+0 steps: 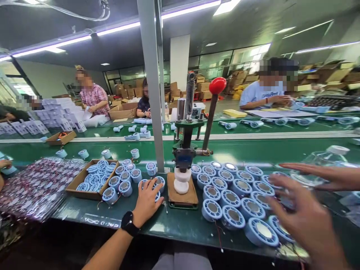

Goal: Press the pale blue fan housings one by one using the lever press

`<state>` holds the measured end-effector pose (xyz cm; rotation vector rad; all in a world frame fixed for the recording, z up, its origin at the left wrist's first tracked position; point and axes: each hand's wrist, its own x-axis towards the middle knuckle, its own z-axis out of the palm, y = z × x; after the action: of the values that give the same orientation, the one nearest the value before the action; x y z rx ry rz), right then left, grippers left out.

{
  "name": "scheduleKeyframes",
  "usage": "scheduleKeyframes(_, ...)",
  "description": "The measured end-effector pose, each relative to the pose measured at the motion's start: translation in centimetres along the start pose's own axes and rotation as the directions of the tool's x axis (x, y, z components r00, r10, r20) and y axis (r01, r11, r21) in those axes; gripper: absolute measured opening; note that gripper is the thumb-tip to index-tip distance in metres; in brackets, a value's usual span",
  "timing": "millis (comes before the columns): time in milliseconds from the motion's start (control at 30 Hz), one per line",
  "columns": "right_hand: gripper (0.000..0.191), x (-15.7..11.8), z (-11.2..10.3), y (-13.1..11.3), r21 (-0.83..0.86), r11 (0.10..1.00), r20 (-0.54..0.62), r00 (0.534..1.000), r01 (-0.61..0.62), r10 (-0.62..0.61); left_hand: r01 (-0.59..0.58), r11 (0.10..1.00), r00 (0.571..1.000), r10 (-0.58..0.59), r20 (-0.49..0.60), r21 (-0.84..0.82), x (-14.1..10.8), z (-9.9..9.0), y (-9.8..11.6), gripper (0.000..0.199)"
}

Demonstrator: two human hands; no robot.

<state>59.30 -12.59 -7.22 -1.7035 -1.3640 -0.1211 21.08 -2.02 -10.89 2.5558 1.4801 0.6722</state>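
My left hand (147,200), wearing a black watch, lies with spread fingers over a few light-blue round housings (159,183) left of the hand press. Whether it grips one is partly hidden. My right hand (306,213) is blurred, its fingers apart, above the right end of a large group of light-blue housings (233,215) with silver discs on top and thin wires. Between my hands stands the hand press (184,157), with a red-knobbed lever (217,86) and white round pads (181,185). Nothing shows between the pads.
A cardboard box (73,183) of light-blue rings stands left, beside bagged parts (33,187). Another person's hand (312,172) reaches in from the right near a clear plastic bottle (317,161). A metal post (153,93) rises behind the press. Co-workers sit across the green conveyor (253,146).
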Motion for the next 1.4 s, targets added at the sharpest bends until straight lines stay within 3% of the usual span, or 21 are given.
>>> scheduleKeyframes(33,0.048,-2.3,1.7,-3.5,0.112,0.989,0.116,0.987,0.096,-0.109,0.004,1.0,1.0,-0.004,0.014,-0.023,-0.6,-0.2,0.2,0.05)
scheduleKeyframes(67,0.045,-4.3,3.8,-6.9,0.21,0.96,0.281,0.929,0.184,-0.24,0.001,0.999,0.999,0.001,0.036,-0.054,-1.2,-0.6,0.3,0.052)
scheduleKeyframes(100,0.051,-6.0,6.1,-10.1,0.282,0.932,0.445,0.83,0.225,-0.336,-0.003,0.995,0.998,0.008,0.054,-0.095,-1.7,-1.0,0.3,0.056)
scheduleKeyframes(167,0.07,-8.0,10.7,-15.2,0.318,0.925,0.629,0.684,0.206,-0.369,0.0,0.977,0.999,0.009,0.039,-0.214,-2.7,-2.0,-0.3,0.058)
scheduleKeyframes(200,0.08,-8.4,12.7,-16.9,0.293,0.938,0.678,0.65,0.188,-0.342,0.016,0.957,1.0,-0.018,-0.003,-0.289,-3.1,-2.4,-0.8,0.055)
scheduleKeyframes(300,0.101,-8.5,16.9,-19.8,0.146,0.976,0.711,0.67,0.16,-0.216,0.108,0.84,0.967,-0.212,-0.139,-0.532,-3.6,-2.5,-3.1,0.044)
scheduleKeyframes(400,0.099,-8.3,18.7,-20.8,0.033,0.988,0.695,0.707,0.152,-0.132,0.205,0.668,0.929,-0.363,-0.072,-0.715,-3.3,-1.3,-4.8,0.044)
scheduleKeyframes(533,0.078,-7.5,19.3,-20.7,0.077,0.968,0.695,0.684,0.237,-0.223,0.27,0.564,0.914,-0.404,0.024,-0.781,-3.3,0.4,-5.0,0.047)
scheduleKeyframes(633,0.081,-6.4,19.3,-20.6,0.104,0.947,0.704,0.649,0.305,-0.287,0.269,0.566,0.906,-0.423,0.005,-0.78,-4.2,0.8,-4.3,0.05)
scheduleKeyframes(800,0.086,-5.0,19.4,-21.7,0.016,0.942,0.784,0.581,0.335,-0.22,0.332,0.605,0.908,-0.414,0.07,-0.724,-5.0,0.2,-4.9,0.047)
scheduleKeyframes(900,0.077,-5.1,19.1,-22.0,-0.001,0.937,0.798,0.565,0.349,-0.209,0.293,0.767,0.927,-0.375,-0.028,-0.571,-2.9,-1.3,-5.9,0.029)
scheduleKeyframes(1000,0.067,-5.5,18.3,-21.5,0.009,0.93,0.793,0.565,0.366,-0.23,0.158,0.923,0.971,-0.21,-0.113,-0.351,1.8,-3.1,-6.2,0.033)
scheduleKeyframes(1133,0.069,-6.0,17.2,-20.7,0.076,0.908,0.81,0.505,0.412,-0.297,0.026,0.97,0.998,-0.038,-0.045,-0.243,8.8,-3.8,-5.6,0.041)
scheduleKeyframes(1200,0.073,-5.9,16.6,-20.4,0.104,0.898,0.817,0.478,0.428,-0.322,0.004,0.978,1.0,0.0,0.019,-0.21,10.9,-3.7,-5.1,0.037)
scheduleKeyframes(1300,0.071,-6.1,15.6,-20.2,0.129,0.901,0.82,0.467,0.413,-0.331,0.012,0.992,0.998,-0.005,0.06,-0.129,11.0,-4.2,-4.1,0.033)
scheduleKeyframes(1400,0.069,-7.4,13.4,-19.2,0.166,0.924,0.781,0.526,0.346,-0.337,0.008,0.997,0.999,-0.005,0.052,-0.072,7.8,-4.9,-3.1,0.041)
